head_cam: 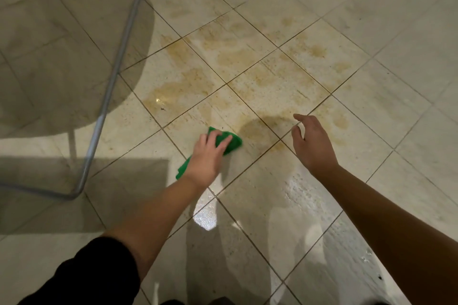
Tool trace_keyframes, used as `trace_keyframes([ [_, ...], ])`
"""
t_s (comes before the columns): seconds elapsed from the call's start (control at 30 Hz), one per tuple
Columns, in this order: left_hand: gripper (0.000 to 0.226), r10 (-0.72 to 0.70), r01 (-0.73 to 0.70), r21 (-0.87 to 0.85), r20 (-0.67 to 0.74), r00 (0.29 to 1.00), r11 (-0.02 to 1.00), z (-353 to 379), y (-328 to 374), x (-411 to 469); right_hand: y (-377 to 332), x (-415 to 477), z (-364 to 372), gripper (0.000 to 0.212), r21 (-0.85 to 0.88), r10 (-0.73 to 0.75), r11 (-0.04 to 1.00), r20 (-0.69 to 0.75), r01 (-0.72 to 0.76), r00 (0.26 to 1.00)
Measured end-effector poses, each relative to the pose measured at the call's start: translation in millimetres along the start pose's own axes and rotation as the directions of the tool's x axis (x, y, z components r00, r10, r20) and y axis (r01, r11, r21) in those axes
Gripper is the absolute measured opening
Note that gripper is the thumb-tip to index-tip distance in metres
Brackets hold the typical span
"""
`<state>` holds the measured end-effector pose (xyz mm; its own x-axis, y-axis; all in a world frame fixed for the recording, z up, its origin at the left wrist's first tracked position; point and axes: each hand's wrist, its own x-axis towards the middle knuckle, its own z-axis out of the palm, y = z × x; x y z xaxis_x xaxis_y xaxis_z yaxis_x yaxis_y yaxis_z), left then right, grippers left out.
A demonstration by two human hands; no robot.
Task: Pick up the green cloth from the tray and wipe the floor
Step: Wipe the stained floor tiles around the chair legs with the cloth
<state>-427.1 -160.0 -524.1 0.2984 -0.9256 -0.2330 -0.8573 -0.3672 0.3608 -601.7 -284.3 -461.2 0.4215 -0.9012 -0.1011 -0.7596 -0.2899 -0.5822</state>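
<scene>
The green cloth (234,142) lies on the beige tiled floor (371,96) near the middle of the view. My left hand (207,156) presses down on it with fingers spread over the top, and a tail of cloth shows below my wrist. My right hand (311,142) hovers to the right of the cloth, fingers loosely curled, holding nothing. Brownish smears (238,57) spread over the tiles beyond both hands. The tiles nearest me look wet and shiny. No tray is in view.
A grey metal tube frame (119,57) runs from the top centre down to the lower left, where it bends along the floor. A round shadow covers the tiles behind it. My legs in dark clothing show at the bottom edge.
</scene>
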Motion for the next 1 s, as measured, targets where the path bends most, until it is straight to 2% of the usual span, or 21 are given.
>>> trace_keyframes([
  [0.07,0.078,-0.056,0.058,0.027,-0.07,0.996,0.998,-6,-10,1,3,0,-3,0.035,-0.009,0.014,1.0,-0.001,-0.014,1.0],
  [0.13,0.082,-0.068,0.065,-0.033,-0.087,0.994,0.997,-4,-13,-11,9,0,-7,0.036,-0.017,0.03,0.999,0.007,-0.03,1.0],
  [0.2,0.077,-0.023,0.018,-0.128,-0.037,0.999,0.992,8,-6,-28,15,1,-8,0.036,-0.033,0.046,0.998,0.014,-0.046,0.999],
  [0.27,0.062,0.03,-0.025,-0.181,0.026,0.999,0.983,19,12,-37,21,0,-8,0.036,-0.046,0.067,0.997,0.013,-0.067,0.998],
  [0.37,0.061,0.159,-0.158,-0.016,0.113,0.981,0.987,31,38,-28,28,-5,-7,0.036,-0.058,0.092,0.994,0.009,-0.092,0.996],
  [0.43,0.059,0.264,-0.269,0.071,0.074,0.962,0.96,31,41,-11,30,-7,-8,0.037,-0.063,0.093,0.994,0.003,-0.093,0.996],
  [0.5,0.057,0.319,-0.322,0.15,0.045,0.947,0.935,27,37,8,31,-7,-11,0.036,-0.064,0.094,0.994,-0.005,-0.094,0.996],
  [0.63,0.073,0.072,-0.072,0.003,-0.036,0.997,0.997,8,17,22,36,-9,-20,0.036,-0.071,0.08,0.994,-0.028,-0.082,0.996],
  [0.7,0.073,0.021,-0.021,0.007,-0.096,0.995,1.0,7,8,18,43,-12,-22,0.036,-0.083,0.093,0.992,-0.028,-0.095,0.995],
  [0.8,0.068,-0.075,0.063,-0.075,-0.183,0.98,0.995,9,12,6,52,-17,-20,0.036,-0.091,0.123,0.988,-0.019,-0.125,0.992],
  [0.87,0.062,-0.068,0.045,-0.133,-0.172,0.983,0.99,15,26,-1,55,-20,-18,0.036,-0.079,0.142,0.987,-0.011,-0.143,0.99],
  [0.93,0.046,0.032,-0.044,-0.13,-0.098,0.995,0.991,20,42,-6,57,-21,-16,0.035,-0.061,0.152,0.986,-0.011,-0.152,0.988],
  [1.0,0.045,0.144,-0.142,-0.155,0.002,0.99,0.978,25,54,-2,56,-20,-14,0.035,-0.054,0.152,0.987,-0.02,-0.152,0.988],
])
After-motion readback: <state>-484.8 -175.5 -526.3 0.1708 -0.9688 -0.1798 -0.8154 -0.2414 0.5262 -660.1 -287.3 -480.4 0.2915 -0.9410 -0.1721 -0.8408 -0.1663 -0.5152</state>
